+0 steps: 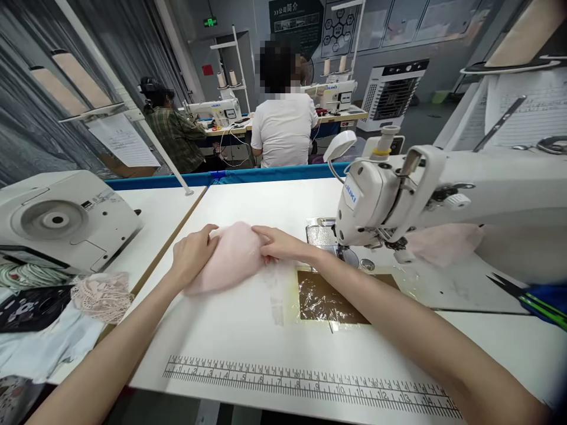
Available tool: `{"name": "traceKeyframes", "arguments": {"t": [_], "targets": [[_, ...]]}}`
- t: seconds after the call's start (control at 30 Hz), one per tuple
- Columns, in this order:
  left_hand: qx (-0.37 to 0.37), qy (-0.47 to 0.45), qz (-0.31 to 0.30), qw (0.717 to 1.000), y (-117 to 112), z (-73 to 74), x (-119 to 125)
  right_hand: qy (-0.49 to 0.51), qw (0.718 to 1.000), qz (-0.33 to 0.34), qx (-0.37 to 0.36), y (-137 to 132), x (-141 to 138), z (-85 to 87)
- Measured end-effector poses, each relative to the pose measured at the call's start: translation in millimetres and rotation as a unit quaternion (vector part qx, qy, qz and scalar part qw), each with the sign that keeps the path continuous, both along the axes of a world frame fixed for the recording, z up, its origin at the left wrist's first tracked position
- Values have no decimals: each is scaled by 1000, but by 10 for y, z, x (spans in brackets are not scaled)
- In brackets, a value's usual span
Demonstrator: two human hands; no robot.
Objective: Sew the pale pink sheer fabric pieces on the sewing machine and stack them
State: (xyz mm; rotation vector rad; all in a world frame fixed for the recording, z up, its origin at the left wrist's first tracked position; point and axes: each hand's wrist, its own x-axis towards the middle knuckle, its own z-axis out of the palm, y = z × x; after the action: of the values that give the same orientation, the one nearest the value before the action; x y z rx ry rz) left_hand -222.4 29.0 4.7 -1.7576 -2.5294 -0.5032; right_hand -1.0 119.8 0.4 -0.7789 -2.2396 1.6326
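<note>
A pale pink bra cup (234,254), soft and domed, is held between my two hands over the white sewing table (230,336). My left hand (195,254) grips its left edge, with the thumb side against the fabric. On the right edge, my right hand (279,243) pinches the cloth between the index finger and the fingers curled below. The sewing machine (367,195) stands to the right of the cup, its needle area apart from the fabric. My right forearm passes in front of the brown taped patch (332,298).
Another pink piece (445,243) lies under the machine arm. Black scissors (509,290) rest at the right. A printed ruler (310,383) runs along the front edge. A lace bundle (101,295) and a second machine (66,218) are at left. Two people sit at machines beyond.
</note>
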Motion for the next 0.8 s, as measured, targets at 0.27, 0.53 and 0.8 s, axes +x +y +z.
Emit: {"name": "traceKeyframes", "arguments": {"t": [0.27, 0.53, 0.8], "targets": [[50, 7, -59, 997, -209, 131, 186, -13, 993, -69, 94, -231, 505, -14], [125, -57, -56, 989, -297, 208, 469, -57, 973, -93, 205, -717, 1989, 14], [220, -8, -417, 882, -248, 102, 1637, -274, 789, -341, 431, -394, 3190, 171]]}}
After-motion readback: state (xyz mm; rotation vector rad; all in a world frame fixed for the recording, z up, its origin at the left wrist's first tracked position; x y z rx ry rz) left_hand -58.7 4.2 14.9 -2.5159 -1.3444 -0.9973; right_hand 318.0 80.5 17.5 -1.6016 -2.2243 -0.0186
